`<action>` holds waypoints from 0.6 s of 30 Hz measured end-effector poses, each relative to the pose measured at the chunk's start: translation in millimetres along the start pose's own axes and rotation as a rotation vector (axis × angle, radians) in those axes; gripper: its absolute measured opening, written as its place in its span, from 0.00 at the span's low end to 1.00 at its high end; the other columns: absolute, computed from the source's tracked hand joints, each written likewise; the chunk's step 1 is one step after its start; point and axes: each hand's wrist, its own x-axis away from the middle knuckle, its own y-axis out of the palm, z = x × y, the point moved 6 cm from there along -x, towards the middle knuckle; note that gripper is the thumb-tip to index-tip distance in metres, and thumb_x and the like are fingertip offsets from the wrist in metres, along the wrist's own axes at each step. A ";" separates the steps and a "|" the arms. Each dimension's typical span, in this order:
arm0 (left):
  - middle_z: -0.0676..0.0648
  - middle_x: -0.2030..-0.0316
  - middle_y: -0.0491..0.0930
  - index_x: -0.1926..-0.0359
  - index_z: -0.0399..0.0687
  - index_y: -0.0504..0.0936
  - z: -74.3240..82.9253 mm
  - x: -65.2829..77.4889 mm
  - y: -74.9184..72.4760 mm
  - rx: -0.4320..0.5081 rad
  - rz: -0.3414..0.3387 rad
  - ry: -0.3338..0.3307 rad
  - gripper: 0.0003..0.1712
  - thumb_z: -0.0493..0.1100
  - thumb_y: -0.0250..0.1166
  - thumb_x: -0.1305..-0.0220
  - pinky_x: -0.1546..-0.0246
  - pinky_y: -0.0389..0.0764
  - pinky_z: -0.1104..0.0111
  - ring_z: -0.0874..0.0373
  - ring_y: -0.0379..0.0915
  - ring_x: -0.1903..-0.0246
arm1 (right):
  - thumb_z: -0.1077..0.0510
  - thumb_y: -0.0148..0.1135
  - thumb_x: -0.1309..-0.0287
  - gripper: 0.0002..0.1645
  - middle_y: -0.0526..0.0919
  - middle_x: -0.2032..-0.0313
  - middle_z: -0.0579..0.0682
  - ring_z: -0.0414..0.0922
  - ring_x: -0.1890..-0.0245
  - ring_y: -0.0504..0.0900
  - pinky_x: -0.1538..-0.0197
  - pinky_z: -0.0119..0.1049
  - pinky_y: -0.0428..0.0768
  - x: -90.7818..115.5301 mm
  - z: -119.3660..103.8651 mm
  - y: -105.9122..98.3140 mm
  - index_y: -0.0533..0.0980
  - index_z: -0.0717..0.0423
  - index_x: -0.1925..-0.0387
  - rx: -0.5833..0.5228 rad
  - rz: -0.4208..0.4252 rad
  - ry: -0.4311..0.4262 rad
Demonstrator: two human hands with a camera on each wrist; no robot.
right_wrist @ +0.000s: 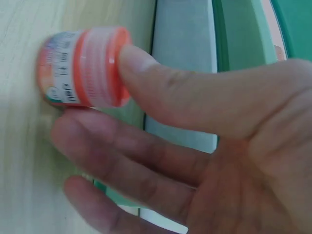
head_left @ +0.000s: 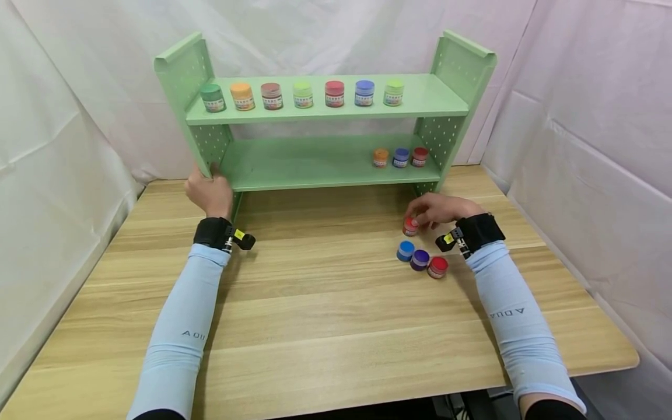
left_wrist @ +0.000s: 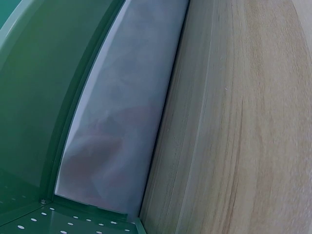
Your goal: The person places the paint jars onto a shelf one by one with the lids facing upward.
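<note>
My right hand pinches a small red paint jar on the table, thumb at its lid and fingers along its side. In the right wrist view that jar shows an orange-red lid and a white printed label. Just in front of it stand a blue jar, a purple jar and another red jar. At the far left my left hand grips the lower edge of the left side panel of a green two-tier shelf. The left wrist view shows the shelf's perforated panel, but no fingers.
On the upper tier stands a row of several jars in mixed colours. Orange, blue and dark red jars stand at the right end of the lower tier. White cloth hangs around the wooden table.
</note>
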 end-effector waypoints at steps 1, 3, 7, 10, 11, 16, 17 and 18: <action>0.46 0.47 0.87 0.45 0.48 0.87 0.1 -0.2 -0.1 -0.004 0.001 0.001 0.16 0.36 0.63 0.29 0.41 0.83 0.65 0.56 0.86 0.45 | 0.61 0.58 0.27 0.17 0.83 0.49 0.60 0.51 0.57 0.83 0.55 0.44 0.85 -1.0 0.1 -0.4 0.78 0.61 0.41 0.009 0.013 -0.011; 0.46 0.47 0.87 0.45 0.49 0.87 0.2 -0.5 0.0 -0.007 0.000 0.003 0.16 0.36 0.63 0.29 0.42 0.83 0.65 0.56 0.86 0.46 | 0.62 0.57 0.27 0.18 0.83 0.48 0.60 0.51 0.58 0.83 0.55 0.45 0.85 -3.1 0.8 -1.2 0.77 0.61 0.40 0.020 0.038 -0.020; 0.46 0.48 0.88 0.46 0.49 0.88 0.6 -1.1 0.0 -0.009 0.003 0.000 0.15 0.37 0.63 0.30 0.42 0.83 0.64 0.56 0.86 0.46 | 0.62 0.55 0.26 0.17 0.83 0.49 0.61 0.51 0.58 0.84 0.54 0.47 0.86 -4.8 -0.7 -3.2 0.77 0.63 0.41 0.046 0.081 -0.051; 0.45 0.48 0.88 0.47 0.48 0.88 -0.1 -1.0 -0.5 -0.009 0.007 -0.004 0.14 0.37 0.64 0.30 0.42 0.83 0.64 0.55 0.86 0.46 | 0.62 0.55 0.25 0.16 0.84 0.51 0.60 0.51 0.59 0.85 0.53 0.47 0.86 -5.5 -1.4 -4.4 0.78 0.63 0.42 0.063 0.106 -0.057; 0.45 0.48 0.88 0.47 0.48 0.89 -0.3 -1.1 -0.6 -0.008 0.007 -0.004 0.14 0.37 0.63 0.30 0.42 0.83 0.63 0.55 0.87 0.46 | 0.61 0.54 0.25 0.17 0.84 0.52 0.60 0.51 0.59 0.84 0.54 0.46 0.85 -6.1 -1.1 -4.9 0.78 0.63 0.41 0.065 0.115 -0.052; 0.45 0.49 0.89 0.47 0.47 0.89 -2.1 -0.9 -0.1 -0.012 0.009 -0.007 0.14 0.36 0.63 0.30 0.43 0.83 0.62 0.55 0.87 0.47 | 0.58 0.57 0.26 0.21 0.85 0.55 0.58 0.51 0.62 0.84 0.58 0.44 0.83 -6.6 0.3 -6.3 0.75 0.63 0.37 0.063 0.146 -0.034; 0.45 0.49 0.89 0.47 0.47 0.89 -2.4 -0.9 0.2 -0.012 0.008 -0.010 0.14 0.36 0.63 0.30 0.43 0.83 0.62 0.55 0.87 0.47 | 0.57 0.59 0.28 0.22 0.85 0.55 0.58 0.50 0.62 0.83 0.58 0.43 0.83 -6.5 0.4 -6.1 0.75 0.62 0.37 0.063 0.148 -0.036; 0.45 0.49 0.89 0.47 0.47 0.89 -2.5 -0.7 0.5 -0.014 0.009 -0.010 0.14 0.37 0.64 0.30 0.43 0.83 0.63 0.55 0.87 0.47 | 0.57 0.61 0.29 0.22 0.86 0.55 0.58 0.50 0.62 0.83 0.59 0.42 0.82 -6.0 -0.2 -5.9 0.76 0.62 0.38 0.067 0.147 -0.043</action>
